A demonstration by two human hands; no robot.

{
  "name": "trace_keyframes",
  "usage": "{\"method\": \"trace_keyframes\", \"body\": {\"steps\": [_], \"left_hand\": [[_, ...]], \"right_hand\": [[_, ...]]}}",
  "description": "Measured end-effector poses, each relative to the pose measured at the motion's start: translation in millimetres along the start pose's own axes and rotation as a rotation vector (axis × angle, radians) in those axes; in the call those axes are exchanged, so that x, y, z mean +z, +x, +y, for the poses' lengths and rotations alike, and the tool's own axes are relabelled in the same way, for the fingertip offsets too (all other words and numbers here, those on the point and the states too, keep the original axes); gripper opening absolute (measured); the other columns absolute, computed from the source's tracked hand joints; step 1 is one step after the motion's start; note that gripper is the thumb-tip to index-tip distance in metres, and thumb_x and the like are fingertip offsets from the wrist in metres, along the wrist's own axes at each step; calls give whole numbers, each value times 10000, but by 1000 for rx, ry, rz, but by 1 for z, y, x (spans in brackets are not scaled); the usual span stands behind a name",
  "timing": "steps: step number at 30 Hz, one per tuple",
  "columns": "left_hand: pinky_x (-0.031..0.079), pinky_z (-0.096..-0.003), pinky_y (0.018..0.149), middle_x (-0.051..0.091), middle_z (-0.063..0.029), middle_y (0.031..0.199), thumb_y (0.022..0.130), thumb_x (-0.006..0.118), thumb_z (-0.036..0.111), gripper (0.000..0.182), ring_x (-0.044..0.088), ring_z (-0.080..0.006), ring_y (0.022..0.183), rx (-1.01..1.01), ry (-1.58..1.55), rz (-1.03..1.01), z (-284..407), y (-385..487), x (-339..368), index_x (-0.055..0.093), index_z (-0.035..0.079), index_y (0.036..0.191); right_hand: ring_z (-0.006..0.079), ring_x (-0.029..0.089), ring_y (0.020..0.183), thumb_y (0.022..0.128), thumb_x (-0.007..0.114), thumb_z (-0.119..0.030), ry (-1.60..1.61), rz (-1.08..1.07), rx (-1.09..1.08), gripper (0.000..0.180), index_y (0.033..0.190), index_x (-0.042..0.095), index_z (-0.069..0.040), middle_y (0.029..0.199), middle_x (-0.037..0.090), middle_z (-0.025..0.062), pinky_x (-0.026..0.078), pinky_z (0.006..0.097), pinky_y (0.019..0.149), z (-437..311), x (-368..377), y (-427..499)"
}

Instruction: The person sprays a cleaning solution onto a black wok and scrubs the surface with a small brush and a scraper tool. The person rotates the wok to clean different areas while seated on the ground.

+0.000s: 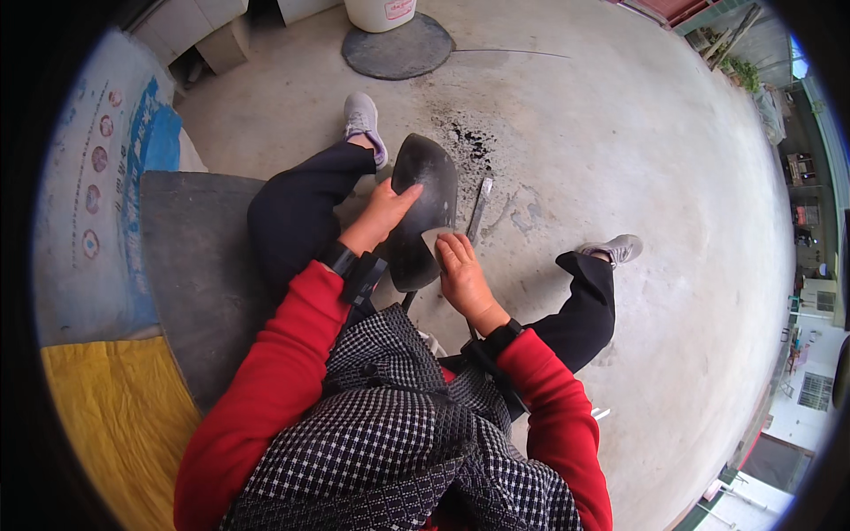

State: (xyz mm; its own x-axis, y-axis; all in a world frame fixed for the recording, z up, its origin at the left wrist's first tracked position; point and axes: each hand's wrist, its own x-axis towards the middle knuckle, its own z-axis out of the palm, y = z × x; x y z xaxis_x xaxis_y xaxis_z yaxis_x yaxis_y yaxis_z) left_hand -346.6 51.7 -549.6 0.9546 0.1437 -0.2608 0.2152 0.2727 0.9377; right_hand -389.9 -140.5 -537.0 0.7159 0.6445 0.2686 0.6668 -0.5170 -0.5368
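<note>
A dark, rounded metal pan, seemingly a wok (428,172), is tilted up between my knees. My left hand (382,212) grips its left side, with the thumb lying on the dark surface. A thin, pale flat piece (433,240) is pinched in the fingers of my right hand (465,275), its edge against the lower right of the pan. Whether that piece is a scraper or an abrasive sheet I cannot tell. A short dark bar (408,302), perhaps the handle, shows below the pan. Just right of the pan, a narrow flat metal tool (479,209) lies on the floor.
Black flakes (475,143) are scattered over the concrete floor (664,152) ahead. A white bucket (378,14) stands on a round dark mat (398,56). To my left are a dark board (206,265), a printed sack (99,199) and a yellow cloth or sack (119,411).
</note>
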Motion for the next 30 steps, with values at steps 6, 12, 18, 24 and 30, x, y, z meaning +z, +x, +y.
{"method": "trace_keyframes", "body": {"steps": [6, 12, 18, 24, 30], "left_hand": [[465, -251, 684, 595, -20, 914, 829, 609, 165, 255, 548, -84, 770, 16, -76, -46, -6, 0, 1, 549, 27, 1035], [475, -260, 704, 593, -27, 930, 830, 606, 159, 284, 551, -85, 770, -38, -41, -4, 0, -2, -2, 529, 23, 1068], [478, -257, 660, 601, -38, 899, 836, 592, 144, 264, 556, -96, 735, 2, 18, -6, 3, -5, 9, 530, 15, 1058], [471, -255, 694, 591, -19, 915, 839, 591, 167, 271, 547, -84, 770, -17, 57, -47, 2, -4, 9, 536, 20, 1060], [467, -257, 704, 586, -22, 933, 847, 582, 175, 275, 537, -81, 790, 11, 79, -2, 5, -6, 7, 533, 12, 1063]], "right_hand": [[404, 433, 1074, 628, 500, 80, 98, 88, 61, 460, 1086, 484, 47, 1143, 483, 180, 396, 400, 913, 0, -6, 12], [375, 438, 1051, 586, 530, 55, 58, 33, 17, 484, 1069, 498, 53, 1126, 483, 166, 402, 395, 896, -2, -1, 9], [391, 463, 996, 601, 528, 59, 59, 132, 129, 447, 1047, 523, 40, 1063, 518, 160, 411, 404, 879, -5, -19, 27], [400, 448, 997, 601, 543, 57, 180, 237, 293, 438, 1037, 506, 49, 1082, 498, 182, 392, 415, 895, -3, -21, 33], [386, 444, 1018, 570, 549, 62, 85, 13, 123, 471, 1040, 517, 43, 1096, 502, 160, 398, 408, 896, -10, -17, 27]]}}
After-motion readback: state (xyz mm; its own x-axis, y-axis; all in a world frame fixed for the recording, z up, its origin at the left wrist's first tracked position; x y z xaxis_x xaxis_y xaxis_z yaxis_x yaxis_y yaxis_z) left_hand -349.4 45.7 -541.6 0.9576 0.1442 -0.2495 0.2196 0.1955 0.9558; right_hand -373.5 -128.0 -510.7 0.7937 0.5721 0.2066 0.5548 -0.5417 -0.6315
